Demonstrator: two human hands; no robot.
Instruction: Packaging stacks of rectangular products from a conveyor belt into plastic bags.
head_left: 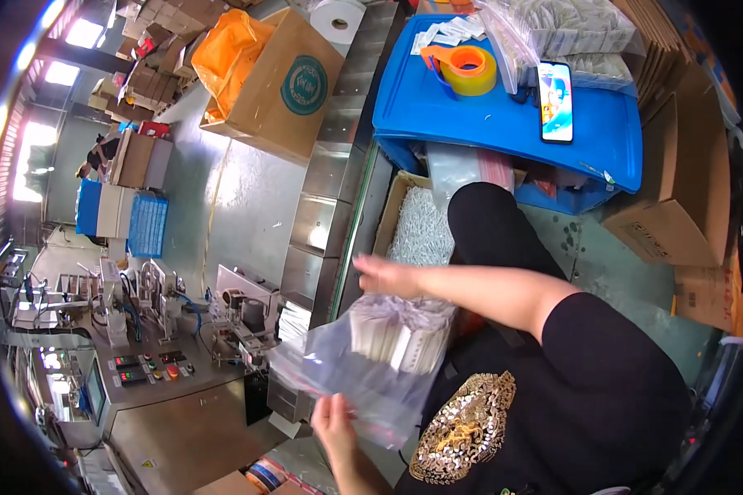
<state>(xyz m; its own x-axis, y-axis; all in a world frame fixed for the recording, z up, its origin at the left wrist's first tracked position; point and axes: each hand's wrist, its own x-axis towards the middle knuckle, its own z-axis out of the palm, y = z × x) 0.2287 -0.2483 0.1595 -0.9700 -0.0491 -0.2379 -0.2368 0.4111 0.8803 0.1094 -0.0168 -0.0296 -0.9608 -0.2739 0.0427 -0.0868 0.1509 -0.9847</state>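
Note:
A clear plastic zip bag (371, 384) lies across my lap, its flat end spread toward the steel bench. Inside its bunched upper end stands a stack of thin white packets (396, 340). My left hand (334, 419) pinches the bag's edge at the lower end, fingers closed on the film. Just above the stack is my right hand (381, 275), fingers stretched out and somewhat blurred, with nothing seen in it. Beyond the right forearm, a cardboard box (385, 219) holds many small clear-white pieces (423, 227).
A steel conveyor (314, 219) runs beside me, with a packing machine (173, 363) at left. On a blue lid (504, 124) lie tape rolls (469, 70), a phone (556, 103) and filled bags (574, 33). Cartons (669, 190) stand at right; another carton (268, 111) holds orange plastic.

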